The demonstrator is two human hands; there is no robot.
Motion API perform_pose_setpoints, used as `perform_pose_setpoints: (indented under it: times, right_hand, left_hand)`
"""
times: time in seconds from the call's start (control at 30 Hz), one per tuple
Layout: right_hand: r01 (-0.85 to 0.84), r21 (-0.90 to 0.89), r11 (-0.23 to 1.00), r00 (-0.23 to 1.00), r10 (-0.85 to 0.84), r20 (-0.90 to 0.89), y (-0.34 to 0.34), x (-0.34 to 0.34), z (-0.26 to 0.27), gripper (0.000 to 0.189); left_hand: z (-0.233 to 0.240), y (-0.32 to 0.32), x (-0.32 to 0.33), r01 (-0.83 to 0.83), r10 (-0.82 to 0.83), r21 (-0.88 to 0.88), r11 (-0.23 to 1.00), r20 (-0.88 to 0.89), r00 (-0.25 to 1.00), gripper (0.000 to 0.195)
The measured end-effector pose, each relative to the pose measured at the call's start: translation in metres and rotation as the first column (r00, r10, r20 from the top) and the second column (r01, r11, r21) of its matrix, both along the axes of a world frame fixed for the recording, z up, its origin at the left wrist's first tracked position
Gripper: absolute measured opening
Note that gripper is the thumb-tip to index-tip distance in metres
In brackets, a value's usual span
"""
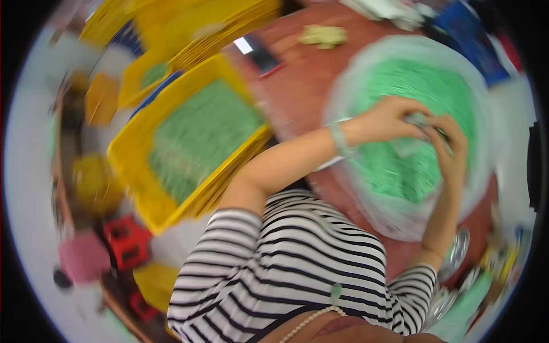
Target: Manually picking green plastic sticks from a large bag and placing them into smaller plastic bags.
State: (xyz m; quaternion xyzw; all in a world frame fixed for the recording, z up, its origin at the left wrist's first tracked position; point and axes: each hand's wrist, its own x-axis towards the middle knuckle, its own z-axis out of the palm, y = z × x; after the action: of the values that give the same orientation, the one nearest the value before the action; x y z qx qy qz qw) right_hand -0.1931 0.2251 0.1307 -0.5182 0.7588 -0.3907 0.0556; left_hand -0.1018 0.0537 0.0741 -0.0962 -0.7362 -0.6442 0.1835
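Note:
My left hand [392, 118], with a pale green bangle [339, 136] at the wrist, has its thumb and fingers around a small pale piece [416, 119]. My right hand [454, 143] meets it there with curled fingers; blur hides whether it grips the same piece. Both hands are above a large clear plastic bag [343, 96], open at the top and full of thin bright green pieces [420, 81]. Another pale, see-through piece [407, 146] shows just below the fingers. The bag stands on a red tabletop [296, 94].
Left of the table, a yellow crate [128, 171] holds duller green pieces [206, 128]. A phone [259, 55] and a crumpled yellow cloth or glove [324, 36] lie beyond the bag. More yellow crates [171, 21], a red stool [126, 242] and a blue thing [472, 38] stand around.

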Motion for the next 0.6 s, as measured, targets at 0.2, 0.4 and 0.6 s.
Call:
perform_pose_setpoints:
  times: [0.2, 0.4, 0.6]
  right_hand:
    - [0.148, -0.078, 0.986, 0.959, -0.124, 0.255, -0.012, 0.005, 0.000, 0.035]
    - [0.160, 0.061, 0.985, 0.894, -0.171, 0.414, -0.011, -0.031, -0.038, 0.038]
    - [0.263, 0.092, 0.960, 0.843, -0.275, 0.463, 0.009, -0.047, -0.062, 0.038]
  left_hand:
    - [0.010, -0.083, 0.108, -0.220, 0.234, -0.166, 0.961, 0.067, 0.970, 0.019]
    - [-0.062, -0.274, 0.355, -0.506, 0.914, -0.761, 0.406, 0.343, 0.219, 0.022]
    - [-0.214, -0.322, 0.523, -0.556, 0.696, -0.663, 0.501, 0.690, -0.196, 0.012]
